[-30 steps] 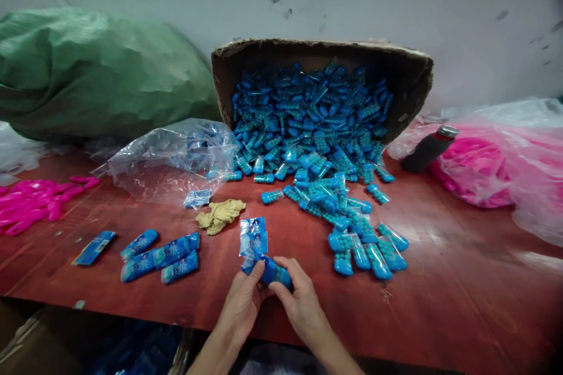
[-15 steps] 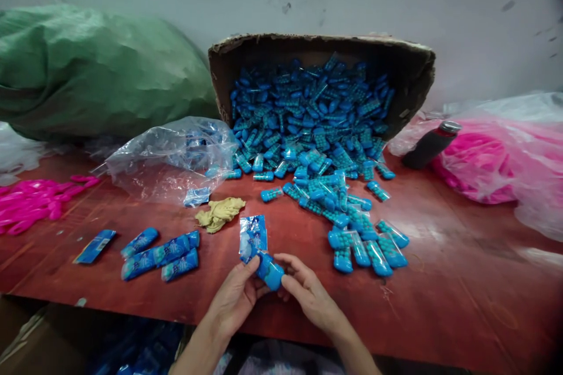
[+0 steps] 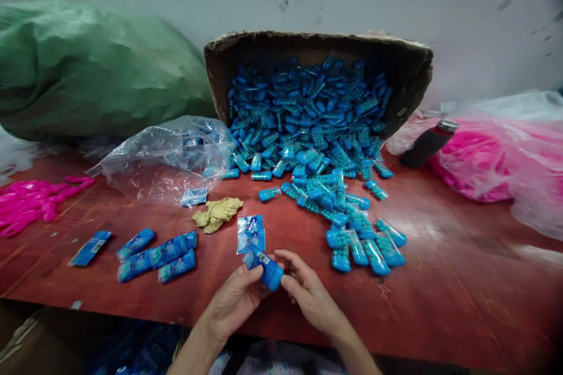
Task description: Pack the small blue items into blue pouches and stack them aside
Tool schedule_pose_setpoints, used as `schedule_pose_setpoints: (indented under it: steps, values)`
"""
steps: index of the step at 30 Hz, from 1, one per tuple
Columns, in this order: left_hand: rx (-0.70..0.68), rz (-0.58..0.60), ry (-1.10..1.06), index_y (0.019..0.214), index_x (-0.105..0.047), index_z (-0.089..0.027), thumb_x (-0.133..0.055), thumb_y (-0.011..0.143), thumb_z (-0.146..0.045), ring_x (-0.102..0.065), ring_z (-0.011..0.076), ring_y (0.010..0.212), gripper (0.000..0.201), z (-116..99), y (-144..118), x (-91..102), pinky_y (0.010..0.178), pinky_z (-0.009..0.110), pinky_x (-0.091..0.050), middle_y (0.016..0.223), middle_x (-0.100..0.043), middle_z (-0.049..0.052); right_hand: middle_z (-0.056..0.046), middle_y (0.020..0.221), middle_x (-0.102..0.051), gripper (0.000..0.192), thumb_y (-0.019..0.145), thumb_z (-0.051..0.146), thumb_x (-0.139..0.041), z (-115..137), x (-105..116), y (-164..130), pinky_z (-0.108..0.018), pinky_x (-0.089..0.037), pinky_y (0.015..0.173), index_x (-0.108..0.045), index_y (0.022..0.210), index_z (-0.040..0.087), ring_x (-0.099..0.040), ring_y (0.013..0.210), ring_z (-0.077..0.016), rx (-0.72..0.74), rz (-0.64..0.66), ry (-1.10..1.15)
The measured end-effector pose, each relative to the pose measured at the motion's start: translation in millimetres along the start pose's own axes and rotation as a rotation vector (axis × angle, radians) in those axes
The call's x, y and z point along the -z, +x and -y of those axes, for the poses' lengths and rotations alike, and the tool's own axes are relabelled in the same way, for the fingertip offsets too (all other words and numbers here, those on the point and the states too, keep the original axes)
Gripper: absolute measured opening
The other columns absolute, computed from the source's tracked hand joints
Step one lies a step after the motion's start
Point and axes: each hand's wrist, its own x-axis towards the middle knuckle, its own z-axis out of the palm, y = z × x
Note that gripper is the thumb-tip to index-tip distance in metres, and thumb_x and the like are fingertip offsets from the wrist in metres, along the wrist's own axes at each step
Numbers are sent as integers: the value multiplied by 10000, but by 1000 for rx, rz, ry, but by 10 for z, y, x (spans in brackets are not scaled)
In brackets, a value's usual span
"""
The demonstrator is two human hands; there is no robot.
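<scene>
Blue tube (image 3: 269, 270) is pinched between left hand (image 3: 234, 300) and right hand (image 3: 310, 295); its thin sleeve (image 3: 250, 234) may tear or slip off if pulled crooked.

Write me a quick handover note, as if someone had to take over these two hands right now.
Left hand: grip closed on a blue container and the printed sleeve at its far end.
Right hand: grip on the same container's near end.
Supply: tipped cardboard box spilling unsleeved blue containers across the red table.
Done: sleeved containers lie in a group to the left.
Left: the spilled pile and the box's contents remain without sleeves.
</scene>
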Motion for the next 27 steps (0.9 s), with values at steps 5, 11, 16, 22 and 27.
schedule_pose_setpoints:
  steps: [5,11,16,22,27]
  values:
    - [-13,-32,-3,855,-650,-138,-590,730,-185,-609,188,843,146,69,28,26,854,347,-414,868,-679,74,-17,1028,-566,361,813,194,-477,17,3,0,-287,-409,844,-477,1170,246,-522,937,-150,24,-18,-76]
    - [-35,-101,24,699,-645,-136,-622,708,-208,-591,134,702,76,132,16,-10,760,280,-440,706,-655,32,0,851,-529,368,816,221,-481,-68,27,0,-257,-430,747,-471,1183,244,-509,788,-127,-4,-30,-122]
    - [-63,-193,-11,698,-645,-128,-645,686,-228,-605,139,676,101,211,12,-124,776,298,-458,674,-659,30,7,775,-535,363,836,236,-451,-89,24,-9,-258,-439,702,-459,1199,248,-518,719,-132,58,-83,-299]
    - [-91,-401,-131,750,-627,-143,-576,746,-209,-633,146,654,84,351,60,-164,720,315,-504,676,-668,24,-90,1003,-618,347,857,264,-407,-279,-85,-3,-327,-449,780,-486,1189,202,-584,882,-214,144,-285,-604]
    - [-78,-426,-172,791,-619,-141,-534,778,-216,-646,152,687,114,302,47,-127,689,293,-517,721,-682,44,-50,1023,-603,392,811,192,-466,-266,-125,46,-298,-443,826,-474,1200,237,-568,901,-182,186,-175,-494]
